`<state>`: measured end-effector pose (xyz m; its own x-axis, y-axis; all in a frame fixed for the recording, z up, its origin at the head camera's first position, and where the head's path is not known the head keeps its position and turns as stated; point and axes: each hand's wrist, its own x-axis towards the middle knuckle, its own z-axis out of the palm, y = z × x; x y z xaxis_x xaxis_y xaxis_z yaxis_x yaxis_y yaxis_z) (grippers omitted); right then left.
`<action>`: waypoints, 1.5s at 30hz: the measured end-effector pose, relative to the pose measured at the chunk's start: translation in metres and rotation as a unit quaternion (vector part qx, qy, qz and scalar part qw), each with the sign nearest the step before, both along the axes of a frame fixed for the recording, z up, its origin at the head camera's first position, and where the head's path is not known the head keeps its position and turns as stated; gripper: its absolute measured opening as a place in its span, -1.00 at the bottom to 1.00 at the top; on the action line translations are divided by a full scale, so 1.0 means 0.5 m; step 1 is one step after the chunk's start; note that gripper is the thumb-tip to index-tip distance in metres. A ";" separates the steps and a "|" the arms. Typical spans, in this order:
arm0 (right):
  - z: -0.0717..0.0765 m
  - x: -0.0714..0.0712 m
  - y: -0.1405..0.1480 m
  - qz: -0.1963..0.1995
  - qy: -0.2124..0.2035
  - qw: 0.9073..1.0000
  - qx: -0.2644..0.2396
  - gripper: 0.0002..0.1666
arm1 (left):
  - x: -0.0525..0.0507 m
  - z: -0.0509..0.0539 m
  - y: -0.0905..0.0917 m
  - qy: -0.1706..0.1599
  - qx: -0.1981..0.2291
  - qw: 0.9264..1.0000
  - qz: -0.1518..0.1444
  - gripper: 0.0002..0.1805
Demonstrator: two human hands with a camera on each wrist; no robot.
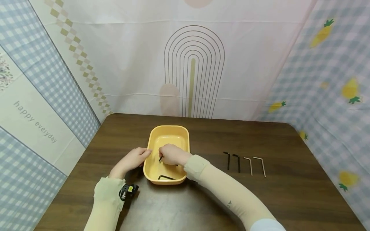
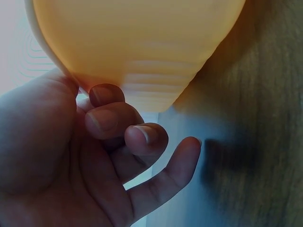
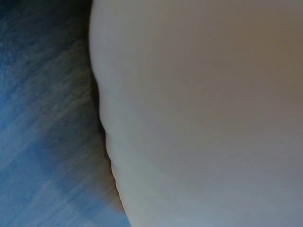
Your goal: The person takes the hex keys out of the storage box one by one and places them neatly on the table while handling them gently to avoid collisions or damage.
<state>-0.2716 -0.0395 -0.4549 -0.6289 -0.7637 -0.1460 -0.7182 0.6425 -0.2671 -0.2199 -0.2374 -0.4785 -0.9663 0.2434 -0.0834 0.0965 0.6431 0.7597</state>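
Observation:
A yellow tray (image 1: 171,132) stands on the wooden table in the head view. My left hand (image 1: 133,160) grips its left rim; in the left wrist view the fingertips (image 2: 102,120) curl against the tray's outer wall (image 2: 142,42). Inside the tray, my right hand (image 1: 172,154) pinches a black hex key (image 1: 160,158), mostly hidden by the fingers. A dark end (image 1: 176,165) shows under that hand; whether it belongs to the same key I cannot tell. Another black hex key (image 1: 166,177) lies at the tray's near end. A blurred pale surface fills most of the right wrist view.
Right of the tray, two black hex keys (image 1: 228,161) and two silver ones (image 1: 251,166) lie in a row on the table (image 1: 214,134). A printed cloth (image 1: 138,64) hangs behind the table, with checked cloth at both sides.

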 end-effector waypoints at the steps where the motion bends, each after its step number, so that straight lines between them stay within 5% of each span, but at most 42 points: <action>1: 0.001 -0.003 0.001 -0.003 0.001 1.000 -0.007 -0.91 | -0.002 0.001 0.000 0.000 0.000 1.000 -0.001 -0.55; 8: 0.021 -0.016 0.003 -0.024 0.005 0.998 -0.051 -0.93 | -0.014 0.010 -0.001 0.007 -0.005 1.000 -0.002 -0.54; 18: 0.029 -0.006 0.015 -0.021 -0.025 0.995 -0.092 -0.93 | 0.002 -0.002 -0.002 -0.007 0.001 1.000 0.002 -0.52; 27: 0.044 -0.004 0.025 -0.016 -0.012 0.992 -0.123 -0.92 | -0.002 0.000 -0.001 0.007 0.013 1.000 0.001 -0.53; 34: 0.026 0.013 0.044 -0.027 -0.010 0.992 -0.119 -0.92 | 0.005 -0.021 0.013 -0.011 0.018 1.000 -0.020 -0.52; 41: 0.040 0.005 0.028 -0.012 0.004 0.993 -0.116 -0.92 | 0.003 -0.009 -0.004 -0.009 0.004 1.000 0.009 -0.52; 45: 0.043 0.007 0.034 -0.022 0.000 0.994 -0.108 -0.91 | 0.001 -0.010 -0.001 -0.015 0.005 1.000 0.000 -0.52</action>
<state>-0.2683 -0.0226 -0.4335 -0.6625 -0.7489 0.0178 -0.6905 0.6013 -0.4020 -0.2193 -0.2379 -0.4837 -0.9634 0.2444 -0.1100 0.0735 0.6355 0.7686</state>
